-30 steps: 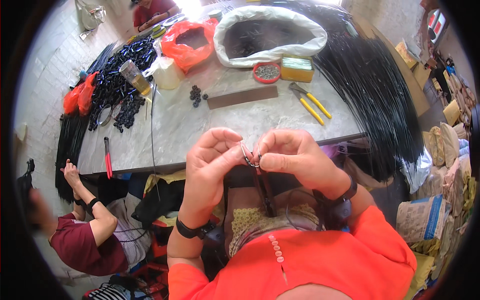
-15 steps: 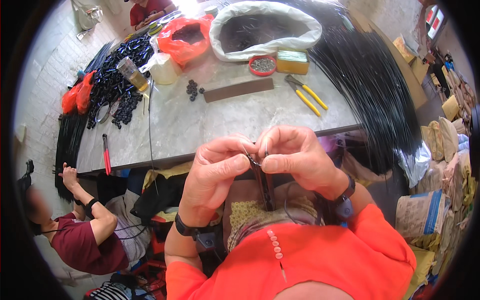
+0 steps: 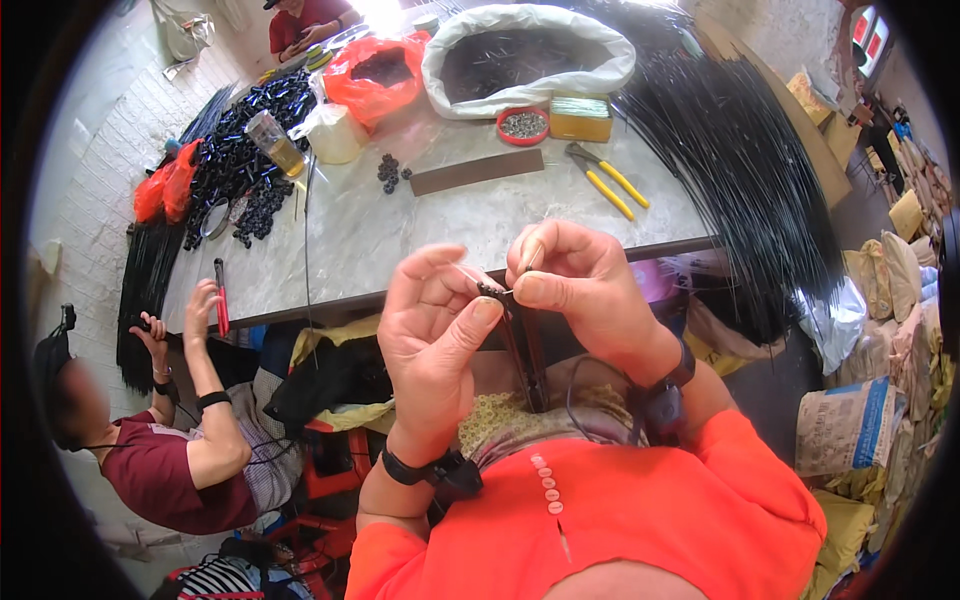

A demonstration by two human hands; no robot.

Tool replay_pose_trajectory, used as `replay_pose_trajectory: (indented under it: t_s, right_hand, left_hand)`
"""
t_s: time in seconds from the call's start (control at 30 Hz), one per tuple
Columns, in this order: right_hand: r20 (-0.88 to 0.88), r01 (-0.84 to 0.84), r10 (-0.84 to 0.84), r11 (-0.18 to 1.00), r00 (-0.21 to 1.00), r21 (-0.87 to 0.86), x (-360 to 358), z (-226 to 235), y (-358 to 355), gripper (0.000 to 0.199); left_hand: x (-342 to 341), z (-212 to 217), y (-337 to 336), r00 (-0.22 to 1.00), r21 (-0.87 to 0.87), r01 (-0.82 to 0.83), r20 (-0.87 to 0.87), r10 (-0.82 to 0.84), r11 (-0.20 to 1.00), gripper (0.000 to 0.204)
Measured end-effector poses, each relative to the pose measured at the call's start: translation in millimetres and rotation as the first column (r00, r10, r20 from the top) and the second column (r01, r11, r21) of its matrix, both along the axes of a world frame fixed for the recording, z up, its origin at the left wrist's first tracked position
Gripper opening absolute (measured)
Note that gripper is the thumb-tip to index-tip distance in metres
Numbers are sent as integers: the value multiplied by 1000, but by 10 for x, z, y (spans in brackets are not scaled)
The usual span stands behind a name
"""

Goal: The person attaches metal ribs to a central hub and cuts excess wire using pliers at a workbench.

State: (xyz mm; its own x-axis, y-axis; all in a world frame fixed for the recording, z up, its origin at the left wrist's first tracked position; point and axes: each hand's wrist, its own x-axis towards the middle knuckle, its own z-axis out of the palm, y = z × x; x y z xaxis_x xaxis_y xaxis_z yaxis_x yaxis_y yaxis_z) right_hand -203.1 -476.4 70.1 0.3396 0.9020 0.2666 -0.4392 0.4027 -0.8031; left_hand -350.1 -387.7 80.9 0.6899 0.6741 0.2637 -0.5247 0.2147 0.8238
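Observation:
A slim, dark, folded pair of rods stands upright over my lap, its top end between my hands. My left hand is curled around that top end; its thumb is raised a little and its fingers are behind. My right hand pinches a thin pale wire between thumb and forefinger, close against the rods' dark top. The wire runs across the gap between both hands. My fingers partly hide the joint, so its exact shape is unclear.
On the grey table lie yellow-handled pliers, a flat brown bar, a red dish of small metal pieces and black clustered parts. Long black rods overhang the right side. A co-worker sits at left beside red-handled pliers.
My left hand has loosened, its thumb and forefinger spreading apart. My right hand has shifted slightly and still pinches the wire. The co-worker's other hand has come up near the red-handled pliers.

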Motion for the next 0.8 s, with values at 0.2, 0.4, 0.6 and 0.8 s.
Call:
replay_pose_trajectory:
  t_s: [0.2, 0.4, 0.6, 0.8]
  right_hand:
    - [48, -67, 71, 995, 996, -73, 101, -81, 69, 13]
    - [42, -109, 114, 988, 993, -105, 153, -80, 196, 14]
    - [35, -100, 101, 995, 994, -17, 248, -196, 349, 14]
    - [54, -176, 176, 984, 983, -5, 421, -172, 434, 16]
  left_hand:
    - [-22, -63, 122, 1000, 213, 30, -10, -29, 977, 62]
    - [-50, -87, 193, 990, 341, -45, -109, 87, 939, 59]
    - [38, -110, 209, 984, 323, -68, -135, 117, 944, 55]
    - [156, -135, 265, 991, 257, -13, -127, 47, 966, 53]
